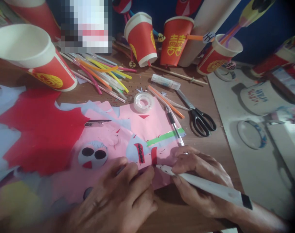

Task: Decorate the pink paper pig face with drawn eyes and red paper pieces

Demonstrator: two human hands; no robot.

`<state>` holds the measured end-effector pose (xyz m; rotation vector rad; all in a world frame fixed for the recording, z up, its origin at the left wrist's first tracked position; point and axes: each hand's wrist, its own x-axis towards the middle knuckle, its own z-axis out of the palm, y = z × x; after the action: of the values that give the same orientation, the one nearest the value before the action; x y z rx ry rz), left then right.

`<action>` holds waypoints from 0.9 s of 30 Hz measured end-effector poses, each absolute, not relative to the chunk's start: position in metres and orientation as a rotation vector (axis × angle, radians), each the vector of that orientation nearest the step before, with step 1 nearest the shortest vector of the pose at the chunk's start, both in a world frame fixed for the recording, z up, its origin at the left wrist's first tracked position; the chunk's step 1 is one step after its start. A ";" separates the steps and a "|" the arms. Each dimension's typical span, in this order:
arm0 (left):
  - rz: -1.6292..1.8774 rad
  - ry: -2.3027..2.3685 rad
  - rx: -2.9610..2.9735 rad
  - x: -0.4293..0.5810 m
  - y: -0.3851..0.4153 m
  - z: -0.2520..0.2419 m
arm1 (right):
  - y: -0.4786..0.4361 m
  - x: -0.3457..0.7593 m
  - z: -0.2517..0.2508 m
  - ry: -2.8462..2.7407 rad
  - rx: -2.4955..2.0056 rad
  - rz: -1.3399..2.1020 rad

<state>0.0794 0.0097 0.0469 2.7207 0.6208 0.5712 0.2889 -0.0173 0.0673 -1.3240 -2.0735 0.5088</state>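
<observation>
My right hand (203,181) is closed round a white, pen-like cutting tool (210,187) with a dark end cap. Its tip lies at the lower end of a small red paper strip (154,156) on pink paper (147,126). My left hand (128,194) rests on the paper just left of the tip, fingers bent and pressed together; what is under them is hidden. Another red strip with black marks (140,153) lies just above my left fingers. A pale paper circle with two black ovals and a red triangle (92,154) sits further left.
Scissors (202,121), a glue stick (165,82), a tape roll (143,102) and a pen (174,124) lie beyond my hands. Colourful straws (101,76), red paper cups (176,42) and a large cup (47,61) stand or lie behind. Red paper (45,129) spreads left.
</observation>
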 end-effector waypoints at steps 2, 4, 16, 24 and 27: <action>0.559 0.612 2.720 0.079 0.009 0.047 | -0.017 0.288 0.067 -2.072 -1.320 0.517; 0.556 0.607 2.722 0.078 0.009 0.047 | -0.018 0.288 0.067 -2.069 -1.326 0.522; 0.544 0.594 2.692 0.078 0.011 0.049 | -0.016 0.289 0.068 -2.037 -1.329 0.545; 0.533 0.589 2.671 0.077 0.011 0.051 | -0.017 0.291 0.068 -2.079 -1.289 0.535; 0.531 0.584 2.674 0.077 0.011 0.051 | -0.017 0.290 0.068 -2.062 -1.305 0.547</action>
<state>0.0768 0.0114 0.0506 2.6737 0.5845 0.5307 0.2899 -0.0174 0.0677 -1.3051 -2.0616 0.5472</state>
